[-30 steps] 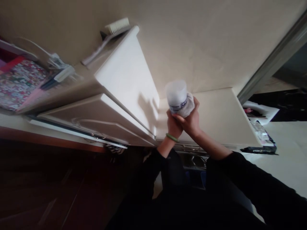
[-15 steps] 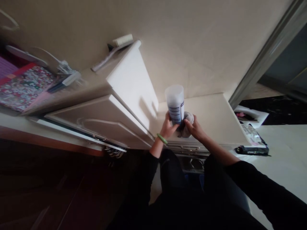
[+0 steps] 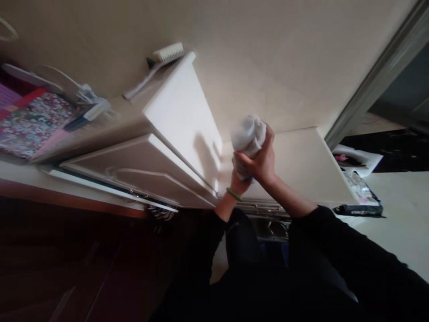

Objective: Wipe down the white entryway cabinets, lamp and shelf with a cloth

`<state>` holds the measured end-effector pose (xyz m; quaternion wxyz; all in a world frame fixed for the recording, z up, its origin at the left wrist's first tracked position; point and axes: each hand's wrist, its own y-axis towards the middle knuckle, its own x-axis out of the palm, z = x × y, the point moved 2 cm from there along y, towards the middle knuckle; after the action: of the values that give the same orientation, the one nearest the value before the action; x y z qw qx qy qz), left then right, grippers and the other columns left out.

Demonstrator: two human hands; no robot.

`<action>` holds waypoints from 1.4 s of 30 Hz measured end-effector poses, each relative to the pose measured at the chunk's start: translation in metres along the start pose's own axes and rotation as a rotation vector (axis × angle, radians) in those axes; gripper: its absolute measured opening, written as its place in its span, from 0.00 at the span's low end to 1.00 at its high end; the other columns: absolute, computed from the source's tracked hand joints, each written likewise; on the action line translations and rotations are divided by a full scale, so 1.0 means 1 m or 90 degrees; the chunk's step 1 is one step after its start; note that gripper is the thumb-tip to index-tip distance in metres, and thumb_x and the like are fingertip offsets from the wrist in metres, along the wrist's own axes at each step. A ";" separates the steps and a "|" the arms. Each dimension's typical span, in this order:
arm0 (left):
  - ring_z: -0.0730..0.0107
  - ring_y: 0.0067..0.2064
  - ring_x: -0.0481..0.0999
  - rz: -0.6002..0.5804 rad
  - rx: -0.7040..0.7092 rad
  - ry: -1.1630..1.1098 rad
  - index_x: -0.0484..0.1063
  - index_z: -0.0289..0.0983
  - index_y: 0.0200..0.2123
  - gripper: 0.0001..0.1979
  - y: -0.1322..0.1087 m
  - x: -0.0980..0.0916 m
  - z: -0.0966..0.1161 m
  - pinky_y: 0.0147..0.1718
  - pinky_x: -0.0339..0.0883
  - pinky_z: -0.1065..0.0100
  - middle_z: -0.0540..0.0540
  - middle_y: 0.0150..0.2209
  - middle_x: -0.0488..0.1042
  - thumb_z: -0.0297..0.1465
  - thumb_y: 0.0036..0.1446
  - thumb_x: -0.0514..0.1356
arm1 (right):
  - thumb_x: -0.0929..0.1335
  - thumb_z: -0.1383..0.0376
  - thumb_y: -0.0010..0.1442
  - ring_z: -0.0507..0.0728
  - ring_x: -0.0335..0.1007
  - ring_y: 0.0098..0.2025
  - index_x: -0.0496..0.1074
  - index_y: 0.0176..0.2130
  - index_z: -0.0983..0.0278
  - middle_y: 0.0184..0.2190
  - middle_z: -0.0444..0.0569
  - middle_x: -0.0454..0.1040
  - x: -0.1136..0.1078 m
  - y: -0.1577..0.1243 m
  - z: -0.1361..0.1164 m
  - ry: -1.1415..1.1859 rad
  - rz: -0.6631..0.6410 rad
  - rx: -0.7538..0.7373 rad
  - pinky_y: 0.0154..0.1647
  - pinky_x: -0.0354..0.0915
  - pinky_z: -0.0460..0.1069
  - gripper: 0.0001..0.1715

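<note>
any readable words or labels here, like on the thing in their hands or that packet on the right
Cloth-wrapped container in the right hand: no text readable, the cloth hides nearly all of its surface.
Dark-edged packet: has printing, too small and blurred to read.

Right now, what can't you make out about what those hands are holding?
Head view only:
Container: cloth and right hand cover it, so no label can be read.
Left hand: its fingers are hidden behind the right hand and cloth.
Cloth: blur hides its texture.
Packet, far right: too small to read.
</note>
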<state>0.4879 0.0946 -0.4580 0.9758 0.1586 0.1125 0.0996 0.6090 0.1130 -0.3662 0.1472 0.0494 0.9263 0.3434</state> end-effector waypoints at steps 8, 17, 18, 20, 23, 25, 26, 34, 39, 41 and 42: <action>0.41 0.69 0.78 -0.093 -0.018 0.031 0.54 0.42 0.75 0.60 -0.012 0.003 0.010 0.72 0.70 0.45 0.34 0.65 0.78 0.41 0.47 0.83 | 0.79 0.44 0.54 0.77 0.75 0.65 0.53 0.75 0.59 0.67 0.65 0.72 0.002 -0.059 0.059 0.083 -0.043 0.198 0.63 0.76 0.72 0.63; 0.44 0.83 0.54 -0.174 0.027 -0.044 0.60 0.52 0.76 0.49 0.033 -0.067 0.072 0.78 0.57 0.39 0.42 0.82 0.57 0.55 0.56 0.73 | 0.78 0.41 0.51 0.75 0.76 0.63 0.58 0.70 0.63 0.63 0.68 0.74 0.001 -0.075 0.073 0.082 -0.061 0.212 0.63 0.75 0.69 0.61; 0.42 0.81 0.59 -0.186 0.044 -0.068 0.62 0.52 0.75 0.52 0.045 -0.064 0.080 0.77 0.60 0.39 0.41 0.80 0.60 0.55 0.52 0.77 | 0.78 0.40 0.51 0.75 0.76 0.63 0.58 0.70 0.63 0.63 0.68 0.74 0.000 -0.076 0.074 0.085 -0.062 0.212 0.64 0.74 0.69 0.61; 0.38 0.73 0.72 -0.230 0.042 -0.104 0.68 0.45 0.70 0.55 0.069 -0.052 0.092 0.71 0.69 0.39 0.35 0.71 0.72 0.54 0.42 0.83 | 0.78 0.38 0.50 0.75 0.75 0.64 0.58 0.70 0.62 0.65 0.68 0.73 -0.001 -0.079 0.077 0.089 -0.070 0.218 0.65 0.73 0.70 0.62; 0.40 0.59 0.82 -0.255 -0.008 -0.130 0.76 0.36 0.57 0.47 0.087 -0.031 0.102 0.61 0.77 0.43 0.36 0.53 0.83 0.52 0.37 0.85 | 0.77 0.35 0.50 0.76 0.74 0.64 0.60 0.69 0.63 0.66 0.68 0.73 -0.008 -0.082 0.081 0.102 -0.091 0.244 0.66 0.72 0.72 0.61; 0.45 0.54 0.84 -0.189 -0.014 -0.127 0.77 0.36 0.50 0.41 0.086 -0.021 0.107 0.56 0.79 0.48 0.40 0.47 0.84 0.50 0.37 0.85 | 0.74 0.33 0.53 0.75 0.76 0.62 0.63 0.67 0.63 0.62 0.65 0.76 -0.018 -0.079 0.079 0.123 -0.075 0.277 0.67 0.72 0.72 0.57; 0.48 0.53 0.85 -0.137 -0.006 -0.121 0.77 0.37 0.48 0.39 0.083 -0.017 0.109 0.55 0.80 0.50 0.42 0.45 0.84 0.48 0.37 0.85 | 0.72 0.31 0.56 0.73 0.76 0.61 0.64 0.65 0.63 0.60 0.64 0.77 -0.023 -0.075 0.074 0.136 -0.050 0.295 0.68 0.72 0.72 0.54; 0.62 0.54 0.85 0.163 0.018 -0.089 0.70 0.39 0.49 0.29 0.060 0.011 0.146 0.56 0.80 0.62 0.45 0.50 0.82 0.35 0.54 0.83 | 0.54 0.30 0.73 0.70 0.54 0.82 0.48 0.81 0.61 0.80 0.59 0.55 -0.042 -0.002 -0.022 0.095 0.000 0.023 0.81 0.62 0.66 0.55; 0.60 0.55 0.86 0.201 0.032 -0.164 0.70 0.42 0.55 0.25 0.065 0.000 0.159 0.57 0.83 0.57 0.46 0.52 0.83 0.41 0.63 0.78 | 0.63 0.33 0.70 0.77 0.59 0.78 0.51 0.80 0.62 0.77 0.66 0.59 -0.026 -0.036 -0.006 -0.023 -0.029 -0.002 0.76 0.66 0.73 0.57; 0.58 0.60 0.84 0.223 0.059 -0.166 0.70 0.43 0.56 0.25 0.066 -0.012 0.163 0.62 0.81 0.56 0.46 0.54 0.82 0.41 0.64 0.77 | 0.67 0.32 0.65 0.78 0.62 0.76 0.57 0.77 0.65 0.73 0.68 0.64 -0.025 -0.062 0.014 0.016 -0.036 0.072 0.76 0.65 0.73 0.59; 0.58 0.62 0.82 0.232 0.075 -0.161 0.70 0.42 0.57 0.26 0.067 -0.018 0.166 0.64 0.80 0.56 0.46 0.56 0.82 0.40 0.64 0.77 | 0.68 0.31 0.64 0.77 0.65 0.74 0.60 0.76 0.65 0.71 0.68 0.67 -0.026 -0.074 0.024 0.072 -0.040 0.142 0.75 0.67 0.73 0.59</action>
<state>0.5013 0.1053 -0.2792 0.9371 0.2446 -0.0357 0.2466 0.6420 0.0668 -0.4251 0.0993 0.0172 0.9667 0.2353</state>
